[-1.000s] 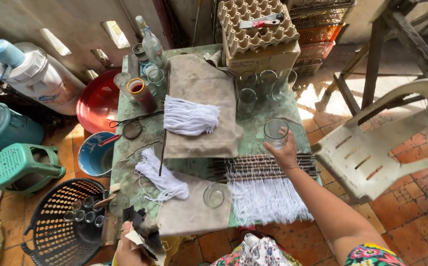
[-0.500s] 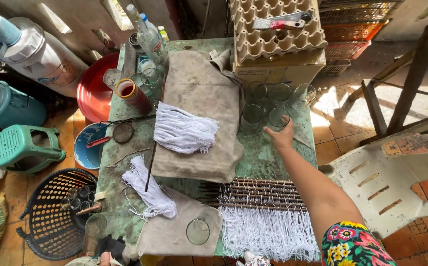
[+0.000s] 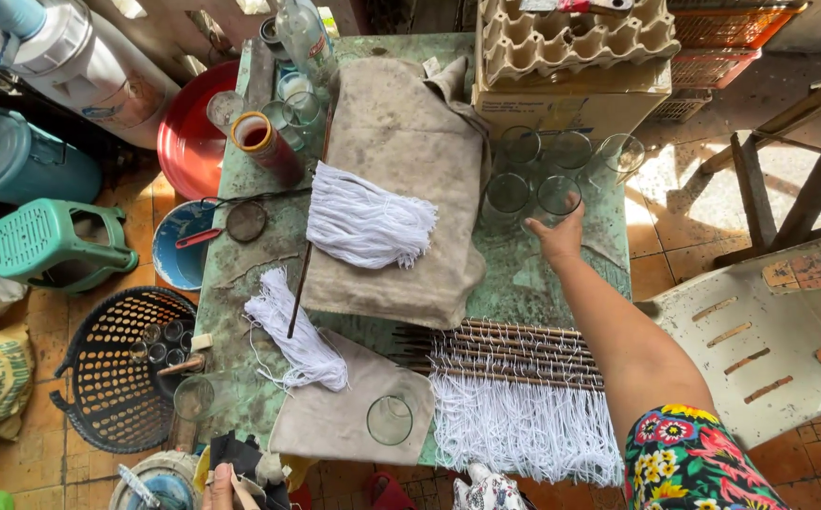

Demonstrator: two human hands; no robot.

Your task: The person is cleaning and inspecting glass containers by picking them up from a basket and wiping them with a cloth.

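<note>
- The right hand point(image 3: 559, 238) is stretched out, fingers curled loosely round a clear glass point(image 3: 558, 196).
- The glass is stood upright, mouth up, just past the fingertips.
- It's parked among other glasses point(image 3: 522, 148) on the green table point(image 3: 524, 283), below the egg trays point(image 3: 571, 38).

Your right hand point(image 3: 560, 238) reached across the worn green worktable point(image 3: 543, 283) and touched a clear drinking glass point(image 3: 556, 196) that stood in a cluster with four others, just before a cardboard box topped with grey egg trays point(image 3: 571, 47). Left of that cluster lay a stained beige cloth point(image 3: 401, 142), and a bundle of white cotton strings point(image 3: 368, 227) rested on it. Nearer to you, a row of thin sticks hung with white strings point(image 3: 514, 378) lay beside a second cloth bearing another glass point(image 3: 390, 419). Your left hand point(image 3: 222, 486) was at the table's near left corner. Off the left edge, on the floor, sat a black plastic basket point(image 3: 108, 416).
</note>
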